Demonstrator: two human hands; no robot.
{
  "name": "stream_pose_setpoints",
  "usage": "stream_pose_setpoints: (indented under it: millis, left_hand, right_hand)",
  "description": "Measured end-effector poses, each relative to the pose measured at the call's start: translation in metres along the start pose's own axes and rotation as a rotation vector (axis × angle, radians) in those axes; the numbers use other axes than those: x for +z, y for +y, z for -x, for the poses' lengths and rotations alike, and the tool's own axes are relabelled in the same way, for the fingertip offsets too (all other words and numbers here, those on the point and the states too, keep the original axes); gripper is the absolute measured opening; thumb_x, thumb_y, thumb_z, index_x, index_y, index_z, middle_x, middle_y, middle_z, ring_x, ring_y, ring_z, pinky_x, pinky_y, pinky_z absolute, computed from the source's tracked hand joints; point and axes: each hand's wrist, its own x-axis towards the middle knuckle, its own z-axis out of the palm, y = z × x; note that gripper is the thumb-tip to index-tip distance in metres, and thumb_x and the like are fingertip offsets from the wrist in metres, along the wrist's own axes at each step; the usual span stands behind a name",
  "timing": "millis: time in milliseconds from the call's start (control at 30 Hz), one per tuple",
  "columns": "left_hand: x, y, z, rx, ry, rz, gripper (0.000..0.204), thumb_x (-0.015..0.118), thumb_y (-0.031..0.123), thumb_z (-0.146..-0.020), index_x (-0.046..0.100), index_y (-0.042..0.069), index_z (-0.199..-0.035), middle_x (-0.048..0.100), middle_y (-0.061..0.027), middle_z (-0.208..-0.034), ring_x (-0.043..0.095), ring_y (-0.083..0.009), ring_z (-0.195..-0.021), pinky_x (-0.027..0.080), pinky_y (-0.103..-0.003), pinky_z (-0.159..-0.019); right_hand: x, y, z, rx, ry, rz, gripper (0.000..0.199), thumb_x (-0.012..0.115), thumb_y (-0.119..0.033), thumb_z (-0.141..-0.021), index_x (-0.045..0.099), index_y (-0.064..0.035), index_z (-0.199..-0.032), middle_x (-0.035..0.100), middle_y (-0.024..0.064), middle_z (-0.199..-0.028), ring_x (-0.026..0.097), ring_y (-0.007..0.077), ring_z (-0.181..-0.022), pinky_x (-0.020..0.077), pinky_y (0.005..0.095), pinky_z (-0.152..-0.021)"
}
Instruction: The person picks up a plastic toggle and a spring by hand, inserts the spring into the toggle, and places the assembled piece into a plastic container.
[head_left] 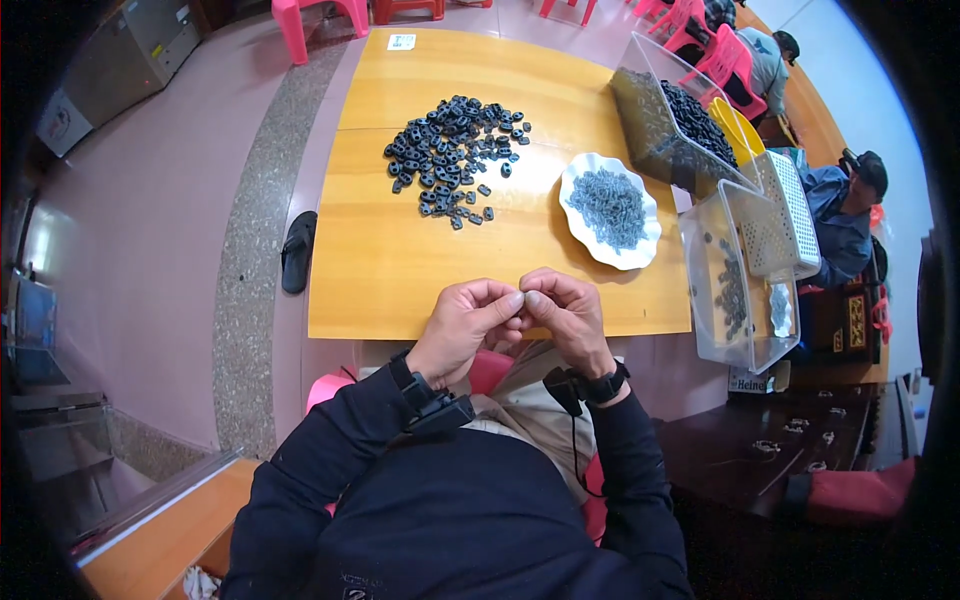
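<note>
My left hand (462, 325) and my right hand (572, 320) meet just over the table's near edge, thumbs and fingertips pinched together. Whatever sits between the fingertips is hidden or too small to name. Beyond them on the yellow wooden table (400, 290) lies a loose pile of small black plastic pieces (450, 150), many oval with two holes. To the right of the pile is a white scalloped dish (628, 261), filled with tiny grey pieces (608, 207) too small to make out singly. Both wrists carry black straps with small devices.
Along the table's right side stand a clear bin (648, 140) of black pieces, another clear bin (705, 300) with a few pieces, a white perforated basket (787, 215) and a yellow tub (735, 128). A person (845, 215) sits beyond them. A black slipper (297, 252) lies left of the table.
</note>
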Motion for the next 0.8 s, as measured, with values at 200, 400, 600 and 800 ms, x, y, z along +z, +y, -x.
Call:
stream_pose_setpoints:
  millis: [200, 400, 600, 800]
  left_hand:
    - [0.002, 0.001, 0.0, -0.009, 0.011, 0.057, 0.014, 0.058, 0.011, -0.093, 0.062, -0.001, -0.1, 0.065, -0.0061, -0.085, 0.064, -0.0113, -0.078, 0.056, -0.024, -0.07]
    - [0.001, 0.003, 0.001, 0.046, 0.069, 0.086, 0.02, 0.058, 0.006, -0.092, 0.057, -0.003, -0.109, 0.065, -0.0091, -0.094, 0.066, -0.0136, -0.081, 0.057, -0.026, -0.075]
    - [-0.004, 0.0, 0.0, 0.032, 0.103, 0.086, 0.021, 0.059, 0.004, -0.091, 0.056, -0.005, -0.11, 0.065, -0.0104, -0.095, 0.066, -0.0153, -0.081, 0.057, -0.025, -0.075]
    - [-0.001, 0.001, 0.0, 0.023, 0.141, 0.108, 0.022, 0.06, 0.003, -0.089, 0.056, -0.007, -0.109, 0.065, -0.0115, -0.092, 0.066, -0.0146, -0.079, 0.055, -0.021, -0.07]
  right_hand:
    - [-0.001, 0.006, -0.002, -0.021, 0.034, -0.007, 0.01, 0.059, -0.007, -0.092, 0.061, 0.0013, -0.096, 0.059, 0.002, -0.092, 0.055, 0.0065, -0.073, 0.0471, 0.0194, -0.066]
    - [-0.003, 0.015, -0.002, -0.06, 0.056, 0.036, 0.009, 0.059, -0.008, -0.092, 0.062, -0.0005, -0.096, 0.06, 0.0004, -0.09, 0.054, 0.005, -0.073, 0.0451, 0.0181, -0.066]
    - [-0.002, 0.018, -0.001, -0.008, 0.097, 0.019, 0.009, 0.06, -0.009, -0.092, 0.062, -0.0018, -0.097, 0.062, -0.0002, -0.086, 0.056, 0.0048, -0.07, 0.0454, 0.0175, -0.061]
    - [-0.004, 0.022, -0.002, 0.014, 0.103, -0.003, 0.009, 0.06, -0.008, -0.092, 0.062, -0.0014, -0.097, 0.061, 0.0006, -0.087, 0.057, 0.0058, -0.072, 0.0473, 0.0184, -0.062]
